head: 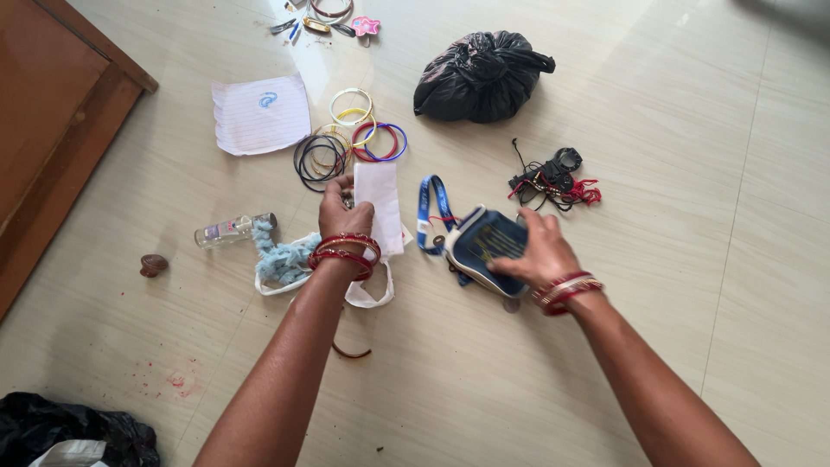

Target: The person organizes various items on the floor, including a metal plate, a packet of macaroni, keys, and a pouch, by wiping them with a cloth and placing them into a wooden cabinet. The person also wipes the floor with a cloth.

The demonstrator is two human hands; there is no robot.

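On the tiled floor [657, 130], the left hand [344, 212] is closed around the lower edge of a white paper slip [378, 203], just below a heap of coloured bangles [350, 138]. The right hand [536, 251] lies spread, palm down, fingers loosely wide, on a small dark blue pouch [484, 246] whose blue strap [430, 212] loops toward the slip. A knotted black bag [480, 76] sits beyond the pouch, a lined sheet [259, 114] lies left of the bangles, and a small clear bottle [232, 230] lies left of the left hand.
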